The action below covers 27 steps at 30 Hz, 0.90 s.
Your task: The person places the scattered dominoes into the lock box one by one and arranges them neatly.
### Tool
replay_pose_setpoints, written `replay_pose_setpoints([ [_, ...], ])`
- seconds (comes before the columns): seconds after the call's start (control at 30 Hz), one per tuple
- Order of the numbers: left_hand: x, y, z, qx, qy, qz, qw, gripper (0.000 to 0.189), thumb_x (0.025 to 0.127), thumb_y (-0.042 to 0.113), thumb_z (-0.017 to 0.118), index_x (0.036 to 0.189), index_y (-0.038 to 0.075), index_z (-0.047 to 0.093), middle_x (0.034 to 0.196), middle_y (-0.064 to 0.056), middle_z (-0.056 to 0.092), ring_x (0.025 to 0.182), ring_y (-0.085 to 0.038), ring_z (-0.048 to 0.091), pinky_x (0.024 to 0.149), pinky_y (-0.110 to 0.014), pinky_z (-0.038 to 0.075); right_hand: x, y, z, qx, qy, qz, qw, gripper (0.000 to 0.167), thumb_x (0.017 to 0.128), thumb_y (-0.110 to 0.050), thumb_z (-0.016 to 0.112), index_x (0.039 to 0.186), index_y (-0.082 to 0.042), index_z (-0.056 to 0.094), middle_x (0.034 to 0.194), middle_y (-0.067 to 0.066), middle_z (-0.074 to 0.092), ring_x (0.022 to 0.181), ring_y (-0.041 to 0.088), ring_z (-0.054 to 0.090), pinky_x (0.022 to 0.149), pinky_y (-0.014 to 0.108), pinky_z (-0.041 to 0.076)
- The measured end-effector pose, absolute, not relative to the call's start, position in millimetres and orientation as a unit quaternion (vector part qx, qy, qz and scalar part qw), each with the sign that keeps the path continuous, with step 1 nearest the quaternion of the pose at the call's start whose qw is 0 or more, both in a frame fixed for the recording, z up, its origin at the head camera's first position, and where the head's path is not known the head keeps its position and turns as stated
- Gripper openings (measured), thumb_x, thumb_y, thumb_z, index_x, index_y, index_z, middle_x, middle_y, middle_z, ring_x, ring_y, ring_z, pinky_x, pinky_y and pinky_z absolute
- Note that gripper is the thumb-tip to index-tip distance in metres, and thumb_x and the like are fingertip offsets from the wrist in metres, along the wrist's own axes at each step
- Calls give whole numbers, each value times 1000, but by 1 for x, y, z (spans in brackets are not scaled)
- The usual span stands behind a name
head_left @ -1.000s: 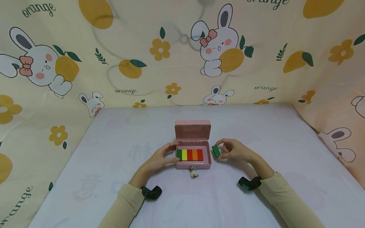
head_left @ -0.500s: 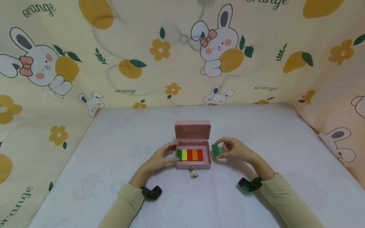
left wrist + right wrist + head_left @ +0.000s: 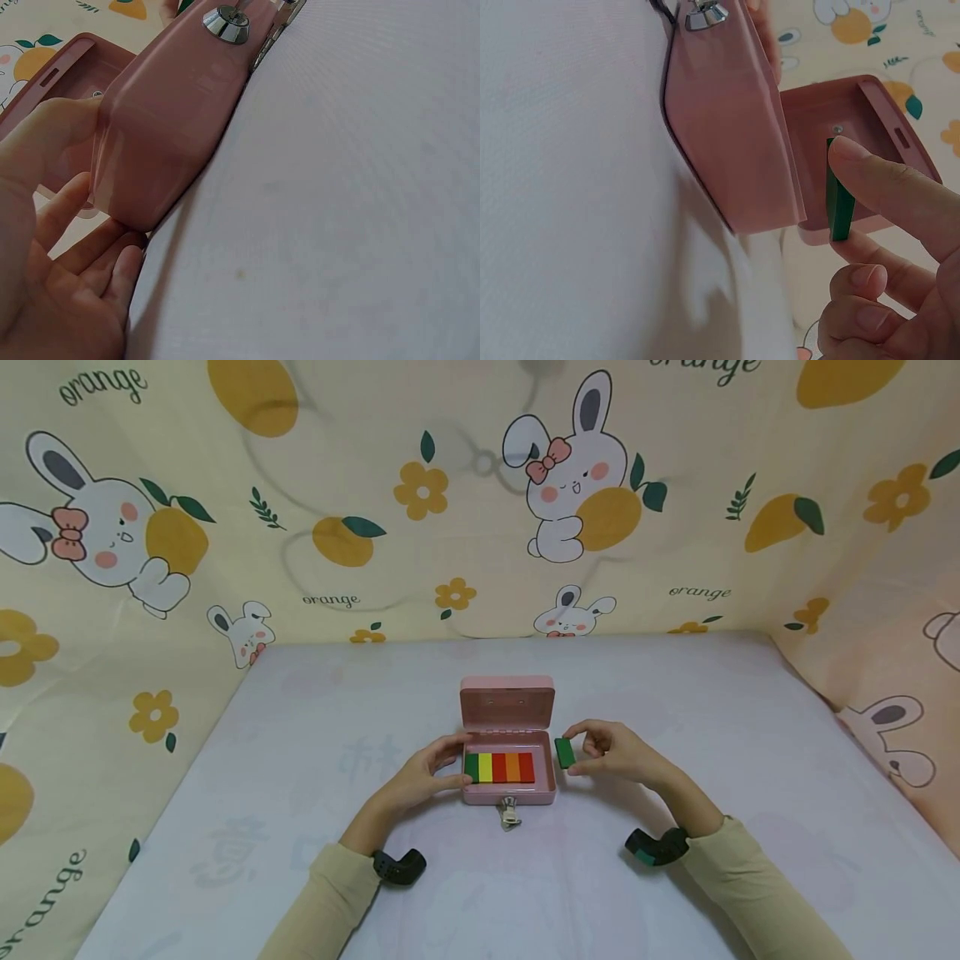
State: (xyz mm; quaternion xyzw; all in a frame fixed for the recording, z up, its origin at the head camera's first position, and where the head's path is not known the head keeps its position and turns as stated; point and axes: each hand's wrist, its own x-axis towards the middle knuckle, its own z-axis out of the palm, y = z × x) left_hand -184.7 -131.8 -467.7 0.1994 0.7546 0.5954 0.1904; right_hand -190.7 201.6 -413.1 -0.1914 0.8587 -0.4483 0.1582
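Observation:
A pink metal cash box (image 3: 487, 797) stands on the table with its lid (image 3: 507, 703) raised. Inside it, a row of coloured blocks (image 3: 498, 768) runs from green and yellow to red, orange and red. My left hand (image 3: 423, 772) holds the box's left wall, thumb over the rim in the left wrist view. A loose green block (image 3: 565, 752) is pinched between thumb and finger of my right hand (image 3: 618, 753), just outside the box's right wall. The right wrist view shows this green block (image 3: 841, 199) off the table, its narrow side visible.
A silver lock with keys (image 3: 509, 814) hangs at the box's front. Bare space inside the box (image 3: 543, 768) lies right of the row. White cloth (image 3: 360, 693) covers the table. Behind rises a yellow printed curtain (image 3: 465, 527). Each wrist wears a black camera (image 3: 656, 846).
My right hand has shifted slightly left and up with the green block, which has turned more upright in the head view. The left hand and the box have stayed still.

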Motion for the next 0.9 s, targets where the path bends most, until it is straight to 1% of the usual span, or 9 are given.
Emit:
replay_pose_setpoints([
  [0.17, -185, -132, -467, 199, 756, 594, 190, 66, 88, 7, 68, 146, 13, 38, 156, -11, 35, 147, -28, 30, 124, -48, 25, -190, 200, -413, -199, 855, -455, 147, 47, 77, -16, 80, 115, 3, 58, 71, -1, 41, 65, 7, 40, 53, 20, 33],
  [0.47, -185, -132, -467, 200, 755, 595, 190, 65, 88, 8, 68, 146, 13, 38, 156, -11, 35, 147, -28, 31, 124, -48, 25, -188, 195, -415, -207, 850, -464, 141, 47, 77, -17, 80, 115, 2, 59, 71, -1, 42, 65, 6, 41, 54, 19, 34],
  [0.67, -185, -132, -466, 202, 753, 597, 191, 65, 88, 7, 68, 146, 12, 38, 156, -11, 35, 147, -28, 31, 124, -48, 24, -187, 192, -415, -200, 848, -471, 137, 46, 78, -15, 79, 115, 3, 59, 71, 1, 42, 64, 7, 41, 54, 20, 33],
  [0.9, -185, -131, -468, 200, 753, 597, 191, 65, 88, 8, 68, 146, 13, 39, 156, -10, 35, 147, -28, 31, 124, -48, 25, -187, 190, -419, -194, 853, -467, 131, 46, 78, -16, 79, 116, 1, 59, 70, -1, 42, 64, 7, 41, 53, 19, 34],
])
